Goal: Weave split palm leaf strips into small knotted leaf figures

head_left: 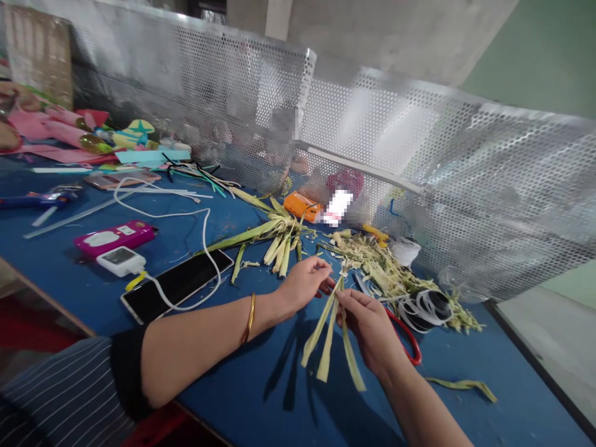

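Note:
A small bunch of pale green dried leaf strips [326,347] fans downward from my right hand [367,323], whose thumb and fingers pinch its gathered top. My left hand [307,282] is just left of that top, fingers curled together; whatever they grip, if anything, is too small to make out. Red-handled scissors [412,351] lie partly hidden behind my right hand. Beyond them is a dark spool wound with white cord [426,310]. A heap of shredded leaf scraps [386,267] spreads behind my hands, and longer leaf strips [251,236] lie farther left.
On the blue table [223,385] are a black-screened phone [179,282], a white plug-like device [121,261] with a cable, a magenta device [114,238] and an orange packet [302,206]. A perforated metal screen [242,93] borders the back. One loose strip [463,385] lies right.

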Motion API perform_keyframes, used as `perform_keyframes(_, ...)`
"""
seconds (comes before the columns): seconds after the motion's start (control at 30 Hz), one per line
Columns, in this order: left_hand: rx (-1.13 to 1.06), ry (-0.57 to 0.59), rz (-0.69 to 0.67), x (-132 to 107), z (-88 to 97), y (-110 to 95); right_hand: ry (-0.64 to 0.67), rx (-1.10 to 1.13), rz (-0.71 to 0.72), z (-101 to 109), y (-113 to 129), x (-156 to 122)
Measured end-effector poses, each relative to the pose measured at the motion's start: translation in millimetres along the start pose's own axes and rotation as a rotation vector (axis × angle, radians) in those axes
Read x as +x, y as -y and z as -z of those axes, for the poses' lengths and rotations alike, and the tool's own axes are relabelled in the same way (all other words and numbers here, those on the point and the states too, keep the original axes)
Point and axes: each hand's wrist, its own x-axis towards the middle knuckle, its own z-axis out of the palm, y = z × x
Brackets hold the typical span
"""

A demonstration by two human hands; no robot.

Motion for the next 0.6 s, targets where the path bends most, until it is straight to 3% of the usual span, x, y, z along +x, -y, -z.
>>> perform_keyframes(0.13,0.185,0.146,-0.219,1.2,3.2,-4.1,0.029,0.231,-0.152,2.2,5.5,-3.3)
perform_keyframes(0.27,0.149,0.273,-0.085,4.1,4.4,2.4,0.141,0.299,-0.275,4.8,9.2,-3.7)
perform_keyframes(0.33,0.084,0.301,-0.01,5.7,6.0,8.0,0.156,0.313,-0.262,4.5,13.6,-0.9)
perform_keyframes(0.4,0.054,0.294,0.061,6.3,8.1,11.8,0.118,0.304,-0.174,3.1,19.9,2.6)
perform_keyframes(0.5,0.015,0.232,0.222,5.0,9.4,12.4,0.014,0.266,0.08,8.3,24.2,-0.4)
perform_keyframes(0.6,-0.007,0.183,0.298,3.1,8.1,11.1,-0.025,0.019,0.397,40.0,4.7,-29.4)
